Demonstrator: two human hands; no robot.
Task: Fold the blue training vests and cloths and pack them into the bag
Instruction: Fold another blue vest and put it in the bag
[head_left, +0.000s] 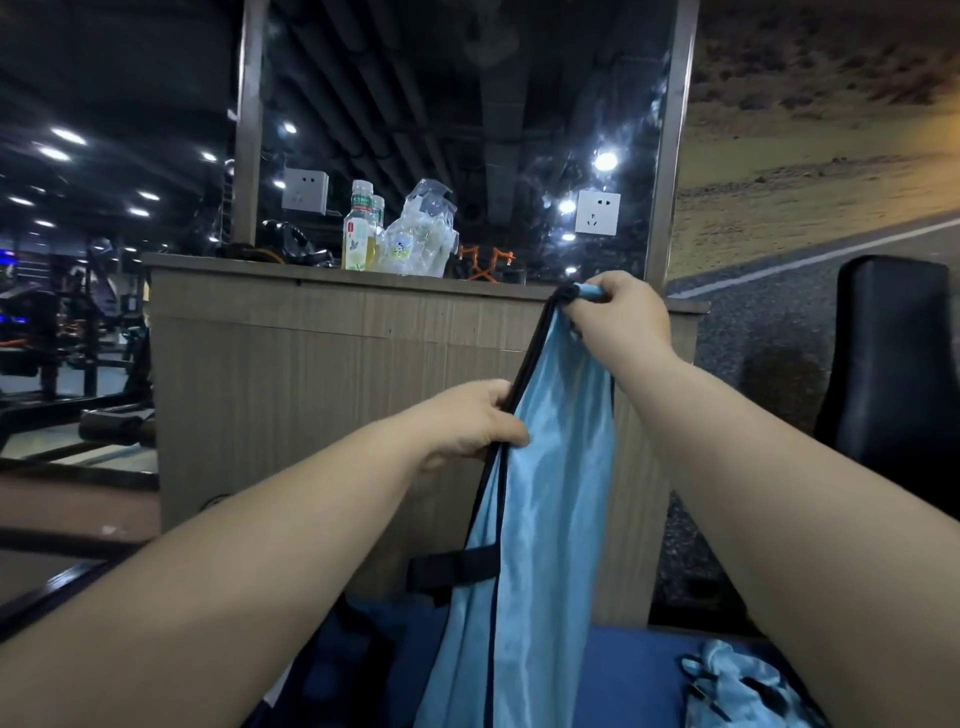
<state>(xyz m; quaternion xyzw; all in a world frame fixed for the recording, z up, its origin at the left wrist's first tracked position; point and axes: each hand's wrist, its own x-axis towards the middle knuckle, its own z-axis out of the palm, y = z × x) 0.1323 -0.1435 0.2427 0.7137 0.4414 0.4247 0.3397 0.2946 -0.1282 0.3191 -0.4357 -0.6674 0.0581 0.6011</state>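
Right grip pinches the top, left grip clasps the black edge of a blue vest, hung straight, apparently for folding.

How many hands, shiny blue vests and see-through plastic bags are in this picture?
Hands: 2, the left hand and the right hand.
Blue vests: 2, the held-up vest and the crumpled vest at lower right.
Plastic bags: 1, the clear plastic bag on the counter.
Total: 5.
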